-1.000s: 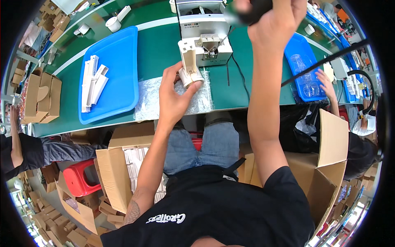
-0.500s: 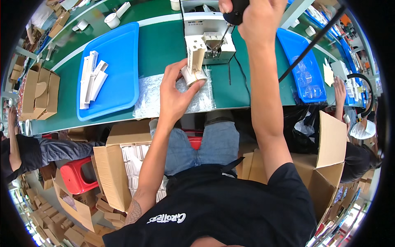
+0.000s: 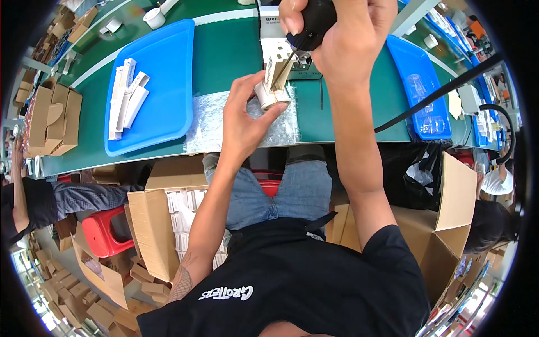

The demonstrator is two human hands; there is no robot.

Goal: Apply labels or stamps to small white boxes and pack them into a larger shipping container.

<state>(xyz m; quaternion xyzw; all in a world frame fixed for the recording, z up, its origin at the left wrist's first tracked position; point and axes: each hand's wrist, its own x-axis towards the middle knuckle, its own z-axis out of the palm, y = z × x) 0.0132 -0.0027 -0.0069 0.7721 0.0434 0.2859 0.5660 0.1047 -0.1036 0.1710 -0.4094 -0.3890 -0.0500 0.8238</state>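
Note:
My left hand [image 3: 245, 119] grips a white plastic fitting [image 3: 274, 100] by its round base, thumb at the near side and fingers at the left. The fitting's narrow upright arm points away from me. Up at the right, my right hand [image 3: 353, 53] is wrapped round a black electric screwdriver [image 3: 314, 27]. Its thin bit slants down and left into the fitting's hollow arm; the tip is hard to make out. Behind the fitting stands a grey-white screw feeder [image 3: 270, 29], partly covered by the screwdriver and my hand.
A clear plastic sheet [image 3: 212, 124] lies on the green bench [image 3: 222, 53]. To the left, a blue tray [image 3: 163, 98] carries white strips; another blue tray [image 3: 405, 64] with clear plastic pieces is at the right. A black cable [image 3: 438, 92] crosses there. Open cartons [image 3: 154, 236] flank my legs.
The screwdriver has come from the screw feeder toward me, and its bit now meets the fitting. My left hand with the fitting has shifted slightly right in view.

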